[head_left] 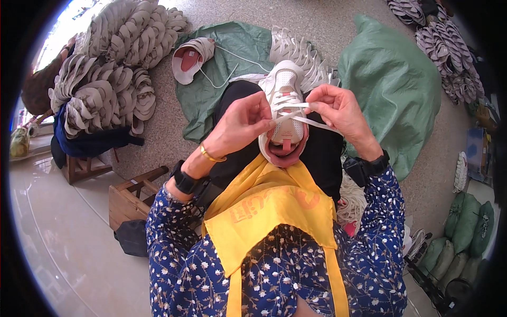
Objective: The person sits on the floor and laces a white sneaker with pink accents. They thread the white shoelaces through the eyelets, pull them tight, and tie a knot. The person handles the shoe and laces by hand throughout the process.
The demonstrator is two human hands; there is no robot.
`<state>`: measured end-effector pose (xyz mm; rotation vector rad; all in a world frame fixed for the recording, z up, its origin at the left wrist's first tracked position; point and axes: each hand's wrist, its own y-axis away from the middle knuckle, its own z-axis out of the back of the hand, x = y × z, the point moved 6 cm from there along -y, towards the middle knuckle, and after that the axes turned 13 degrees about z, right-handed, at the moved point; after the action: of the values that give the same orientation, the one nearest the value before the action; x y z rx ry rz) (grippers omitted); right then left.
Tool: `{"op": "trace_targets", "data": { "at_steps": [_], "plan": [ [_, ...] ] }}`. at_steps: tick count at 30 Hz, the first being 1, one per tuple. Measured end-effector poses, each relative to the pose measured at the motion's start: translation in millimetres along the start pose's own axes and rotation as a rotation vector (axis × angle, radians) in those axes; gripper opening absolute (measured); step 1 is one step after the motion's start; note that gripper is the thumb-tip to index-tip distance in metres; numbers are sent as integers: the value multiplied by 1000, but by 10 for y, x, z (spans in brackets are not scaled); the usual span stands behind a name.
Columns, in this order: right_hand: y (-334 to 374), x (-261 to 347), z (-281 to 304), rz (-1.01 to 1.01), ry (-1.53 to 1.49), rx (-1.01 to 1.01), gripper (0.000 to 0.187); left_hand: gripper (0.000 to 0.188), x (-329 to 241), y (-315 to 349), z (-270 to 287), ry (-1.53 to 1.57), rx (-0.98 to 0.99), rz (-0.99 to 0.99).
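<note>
A white lace-up sneaker with a pink lining rests on my lap, its toe pointing away from me and its heel against my yellow apron. Its white shoelace runs through the lower eyelets and crosses over the tongue. At the left side of the shoe, my left hand is closed, thumb and finger pinching one strand. My right hand pinches another strand just right of the shoe. Both strands stretch between the hands above the eyelets.
A second sneaker with trailing laces lies on a green sheet ahead. Behind my sneaker is a row of unlaced white shoe uppers. Piled uppers stand at left, a green sack at right, and a wooden stool near my left elbow.
</note>
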<state>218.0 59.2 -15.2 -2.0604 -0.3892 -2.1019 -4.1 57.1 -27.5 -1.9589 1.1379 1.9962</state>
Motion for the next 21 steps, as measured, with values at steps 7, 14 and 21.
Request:
{"op": "trace_targets", "data": {
  "at_steps": [7, 14, 21],
  "plan": [
    [82, -182, -16, 14, -191, -46, 15, 17, 103, 51, 24, -10, 31, 25],
    [2, -277, -91, 158, -20, -63, 23, 18, 13, 157, 57, 110, 97, 80],
    [-16, -227, -137, 121, 237, 46, 27, 17, -97, 640, 382, 112, 58, 144]
  ]
}}
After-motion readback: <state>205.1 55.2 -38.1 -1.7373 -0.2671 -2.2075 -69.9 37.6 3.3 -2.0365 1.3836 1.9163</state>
